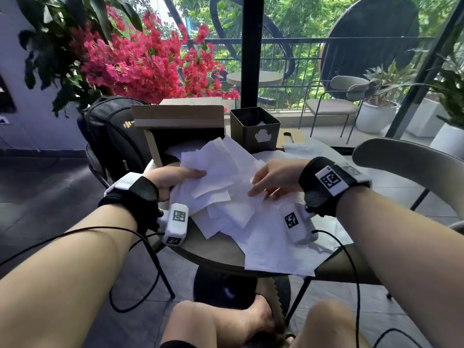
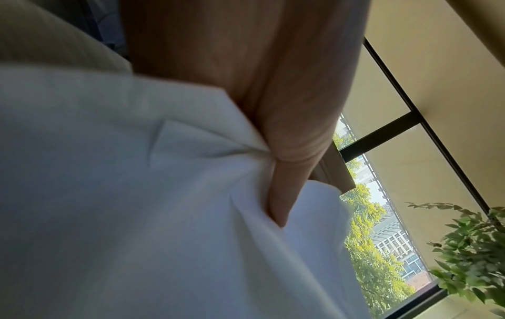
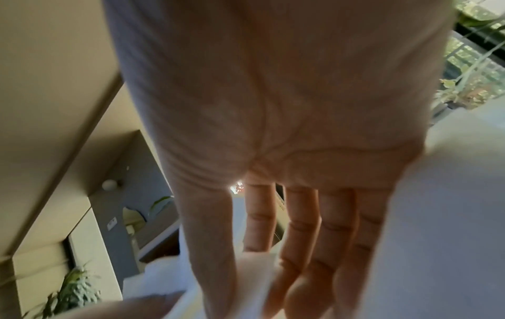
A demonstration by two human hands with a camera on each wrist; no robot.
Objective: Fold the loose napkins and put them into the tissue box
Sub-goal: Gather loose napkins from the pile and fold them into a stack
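Note:
A heap of loose white napkins [image 1: 226, 199] covers the small round table [image 1: 208, 254]. A wooden tissue box [image 1: 175, 116] lies open behind the heap, with napkins spilling from its mouth. My left hand [image 1: 198, 175] grips a bunch of napkins at the heap's left side, thumb on top. In the left wrist view its fingers [image 2: 284, 183] pinch a creased napkin [image 2: 136, 194]. My right hand [image 1: 258, 187] reaches into the heap from the right with straight, spread fingers touching the paper. The right wrist view shows the right hand [image 3: 300, 248] with flat palm and a napkin [image 3: 256, 272] by its fingertips.
A black square tin [image 1: 254, 131] with a napkin inside stands right of the wooden box. A black backpack [image 1: 110, 136] sits on a chair at the left. A beige chair back [image 1: 406, 162] curves in at the right. My knees are below the table's near edge.

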